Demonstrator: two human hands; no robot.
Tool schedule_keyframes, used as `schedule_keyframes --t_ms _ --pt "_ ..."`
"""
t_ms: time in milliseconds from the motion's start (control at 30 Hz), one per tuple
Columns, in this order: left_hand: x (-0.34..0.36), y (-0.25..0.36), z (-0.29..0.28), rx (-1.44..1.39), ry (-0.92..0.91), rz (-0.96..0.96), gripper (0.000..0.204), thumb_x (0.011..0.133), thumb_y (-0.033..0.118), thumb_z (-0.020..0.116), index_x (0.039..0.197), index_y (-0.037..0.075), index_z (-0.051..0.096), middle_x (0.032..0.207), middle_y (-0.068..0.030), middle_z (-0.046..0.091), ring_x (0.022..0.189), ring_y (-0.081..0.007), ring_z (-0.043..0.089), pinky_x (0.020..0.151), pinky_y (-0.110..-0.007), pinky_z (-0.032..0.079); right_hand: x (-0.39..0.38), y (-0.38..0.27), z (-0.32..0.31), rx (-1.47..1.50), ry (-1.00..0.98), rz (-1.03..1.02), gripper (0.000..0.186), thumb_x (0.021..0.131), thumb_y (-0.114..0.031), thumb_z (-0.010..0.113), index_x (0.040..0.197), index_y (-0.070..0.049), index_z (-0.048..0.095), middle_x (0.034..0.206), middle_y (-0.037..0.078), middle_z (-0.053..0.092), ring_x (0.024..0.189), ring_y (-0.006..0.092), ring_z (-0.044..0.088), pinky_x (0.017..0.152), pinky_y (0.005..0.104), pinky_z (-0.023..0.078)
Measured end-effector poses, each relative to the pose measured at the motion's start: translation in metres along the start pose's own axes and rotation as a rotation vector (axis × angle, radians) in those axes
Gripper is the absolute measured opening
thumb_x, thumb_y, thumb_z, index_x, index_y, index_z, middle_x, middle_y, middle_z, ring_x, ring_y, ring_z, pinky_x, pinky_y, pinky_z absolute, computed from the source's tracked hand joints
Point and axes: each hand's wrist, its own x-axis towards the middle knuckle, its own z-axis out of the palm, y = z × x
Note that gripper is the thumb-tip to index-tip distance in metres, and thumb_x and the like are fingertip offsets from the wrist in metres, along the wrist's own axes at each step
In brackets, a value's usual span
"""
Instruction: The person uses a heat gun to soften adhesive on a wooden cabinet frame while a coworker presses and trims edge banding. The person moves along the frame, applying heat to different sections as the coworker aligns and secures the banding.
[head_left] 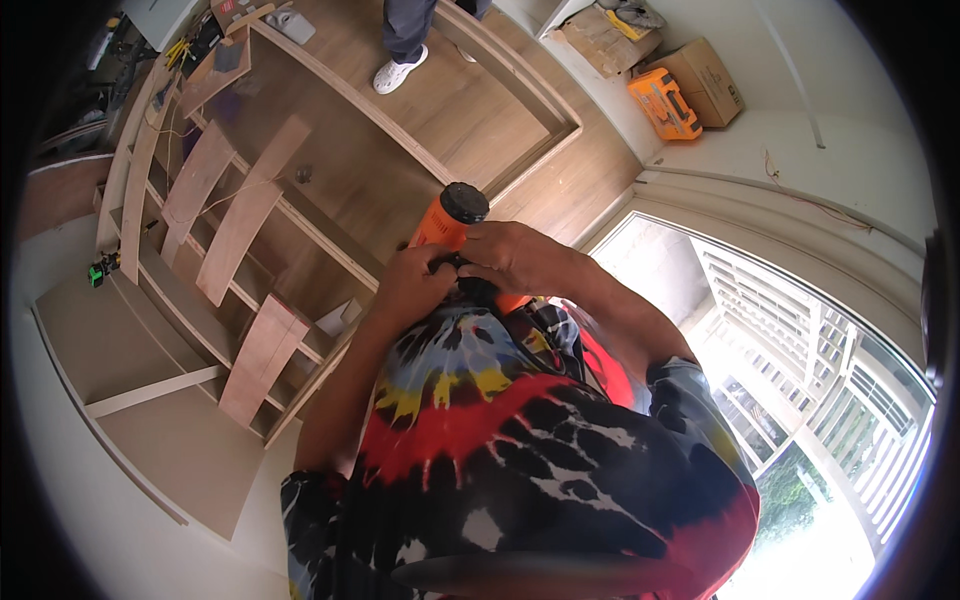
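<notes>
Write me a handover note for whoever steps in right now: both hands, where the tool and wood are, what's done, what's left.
Left hand: closed on the orange power tool, held close to the chest.
Right hand: over the tool's body from the other side, fingers at its middle.
Tool: off the wood, black end pointing up and away.
Wood: an open plywood frame lies on the floor, loose boards resting across it.
Another person's white shoe stands at the far end.
Done: frame looks assembled. Left: boards look unfixed; I cannot tell more.

Wood floor (560, 190) w/ shelf frame (300, 220)
</notes>
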Motion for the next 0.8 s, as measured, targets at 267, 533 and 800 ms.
schedule_keyframes --t_ms 267,533,800 --pt "0.004 0.005 -0.008 -0.04 -0.037 0.093 0.03 0.079 0.01 0.071 0.105 -0.004 0.074 0.087 -0.0182 0.076 0.078 -0.0228 0.074 0.074 -0.035 0.057 -0.001 -0.004 -0.001 0.009 -0.062 0.009 0.023 0.096 -0.023 0.067 0.093 0.0 0.064 0.091 0.016 0.061 0.093 0.0366 0.063 0.082 0.0481 0.052" --pt "0.0 0.018 -0.004 -0.049 -0.1 -0.066 0.026 0.084 0.008 0.069 0.106 -0.005 0.072 0.092 -0.0153 0.075 0.083 -0.0165 0.071 0.077 -0.033 0.055 -0.01 -0.005 -0.002 -0.038 -0.054 0.031 0.019 0.093 -0.019 0.07 0.087 -0.002 0.066 0.085 0.014 0.059 0.088 0.035 0.062 0.078 0.0469 0.051" --pt "-0.001 0.018 -0.009 0.003 -0.11 -0.018 0.027 0.088 0.008 0.064 0.109 -0.006 0.073 0.088 -0.0113 0.073 0.077 -0.015 0.069 0.071 -0.032 0.054 -0.008 -0.001 0.002 0.104 0.045 -0.001 0.021 0.092 -0.017 0.073 0.083 -0.001 0.063 0.082 0.016 0.058 0.084 0.0385 0.061 0.075 0.0489 0.048"
